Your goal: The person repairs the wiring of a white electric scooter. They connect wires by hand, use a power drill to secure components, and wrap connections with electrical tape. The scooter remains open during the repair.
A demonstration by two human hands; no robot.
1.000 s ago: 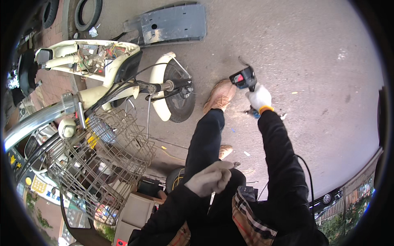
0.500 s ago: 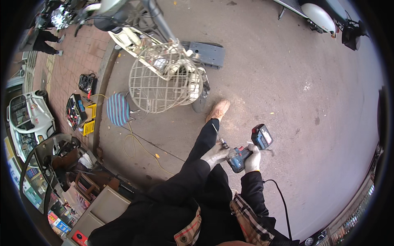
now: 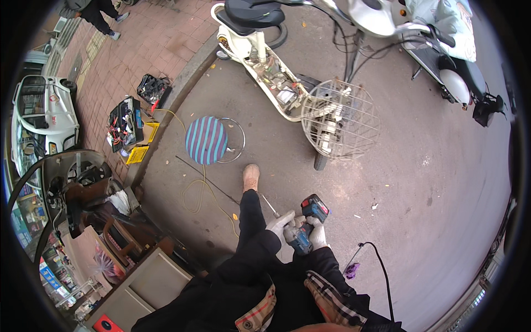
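A blue and black cordless drill (image 3: 299, 240) is between my two hands, low in the middle of the view. My right hand (image 3: 318, 233), in a white knit glove, is closed around its grip, with the battery pack (image 3: 315, 208) pointing away from me. My left hand (image 3: 280, 224), also gloved, is closed at the drill's front end. A long thin metal bit (image 3: 270, 205) sticks out beyond its fingers; the glove hides whether it sits in the chuck. Farther off stands a cream electric scooter (image 3: 255, 61), its floor panel off and wiring exposed, with a wire basket (image 3: 340, 119) in front.
A round striped stool (image 3: 206, 140) stands left of the scooter, near a yellow cord (image 3: 185, 205). Along the kerb are an open toolbox (image 3: 125, 124) and a black bag (image 3: 153, 88). A parked three-wheeler (image 3: 160, 282) fills the lower left. Another scooter (image 3: 453, 83) stands far right.
My view has swung left, so the scooter and stool appear farther right. My foot has stepped left. Both hands, still on the drill, have shifted left and nearer to me.
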